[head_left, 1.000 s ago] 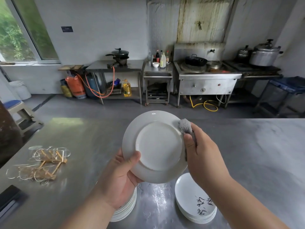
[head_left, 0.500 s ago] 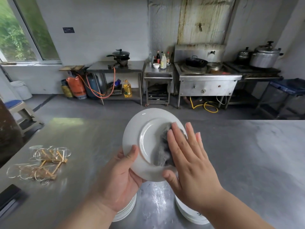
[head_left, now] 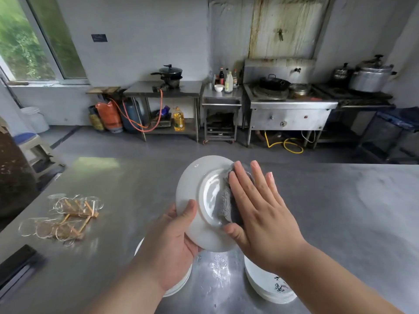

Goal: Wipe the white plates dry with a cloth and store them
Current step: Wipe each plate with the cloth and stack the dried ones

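A white plate (head_left: 192, 184) is held up over the steel table, its underside toward me and tilted to the right. My left hand (head_left: 174, 236) grips its lower left rim, thumb on the underside. My right hand (head_left: 258, 214) lies flat with straight fingers and presses a grey cloth (head_left: 225, 205) against the plate's base. Below, two stacks of white plates rest on the table: one stack (head_left: 179, 288) partly hidden under my left hand, the other stack (head_left: 269, 288) under my right forearm, with black lettering on its top plate.
The steel table (head_left: 340, 211) stretches wide to the right. Several clear glasses on wooden racks (head_left: 65, 216) lie at the left. A dark flat object (head_left: 15, 264) sits at the near left edge. Stoves, pots and gas cylinders line the far wall.
My right hand went from gripping the bunched cloth at the plate's right rim to pressing it flat on the base. The plate has tilted further to the right.
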A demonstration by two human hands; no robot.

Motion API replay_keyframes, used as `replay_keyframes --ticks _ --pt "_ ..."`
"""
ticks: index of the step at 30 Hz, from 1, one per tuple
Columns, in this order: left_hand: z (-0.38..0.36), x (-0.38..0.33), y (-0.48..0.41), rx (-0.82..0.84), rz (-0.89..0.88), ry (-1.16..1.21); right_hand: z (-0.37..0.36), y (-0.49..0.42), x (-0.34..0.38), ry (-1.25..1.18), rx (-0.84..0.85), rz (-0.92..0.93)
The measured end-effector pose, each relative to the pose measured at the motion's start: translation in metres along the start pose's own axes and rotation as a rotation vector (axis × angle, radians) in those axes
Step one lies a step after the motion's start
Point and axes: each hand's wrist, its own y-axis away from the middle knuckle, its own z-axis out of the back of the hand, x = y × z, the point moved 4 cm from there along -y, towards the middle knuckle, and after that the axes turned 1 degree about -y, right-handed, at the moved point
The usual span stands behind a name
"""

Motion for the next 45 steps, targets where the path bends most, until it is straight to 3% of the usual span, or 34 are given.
replay_keyframes --ticks 2,7,10,14,20,22,25,27,31,33,35,41,43,45 --pt "-0.005 -0.002 -0.002 0.002 -0.017 0.011 0.001 -0.01 0.011 -0.051 -0.006 -0.007" --pt "0.001 -0.019 -0.006 0.003 0.0 0.115 -0.018 0.01 0.053 -0.158 -0.031 0.202" --pt "0.015 -0.021 -0.003 -0.058 -0.01 0.052 -0.018 0.009 0.033 -0.1 -0.006 0.105" --pt "0.015 -0.012 0.004 -0.032 0.034 -0.08 -0.005 -0.027 0.019 -0.197 0.014 -0.035" --pt "0.017 -0.021 0.004 0.018 0.05 -0.231 0.0 -0.071 0.045 -0.24 -0.154 0.246" --pt "0.028 -0.028 0.004 0.003 0.044 -0.213 -0.008 -0.071 0.032 -0.318 -0.19 0.147" --pt "0.046 -0.035 0.005 -0.039 0.054 -0.166 -0.026 -0.059 0.013 -0.496 -0.137 -0.192" --pt "0.053 -0.038 0.006 -0.044 0.078 -0.174 -0.031 -0.058 0.019 -0.49 -0.116 -0.232" --pt "0.055 -0.04 0.006 0.053 0.111 -0.231 -0.018 -0.084 0.064 -0.261 -0.188 0.178" --pt "0.058 -0.048 0.005 0.073 0.085 -0.196 -0.017 -0.096 0.075 -0.229 -0.18 0.259" --pt "0.064 -0.057 0.004 0.047 0.06 -0.143 -0.023 -0.098 0.068 -0.281 -0.192 0.158" --pt "0.098 -0.062 0.004 -0.068 0.034 -0.015 -0.076 -0.055 0.056 -0.641 -0.154 -0.49" --pt "0.102 -0.056 0.004 -0.067 0.056 -0.019 -0.074 -0.061 0.061 -0.553 -0.137 -0.505" --pt "0.104 -0.05 0.004 -0.04 0.096 -0.049 -0.061 -0.082 0.067 -0.403 -0.121 -0.326"
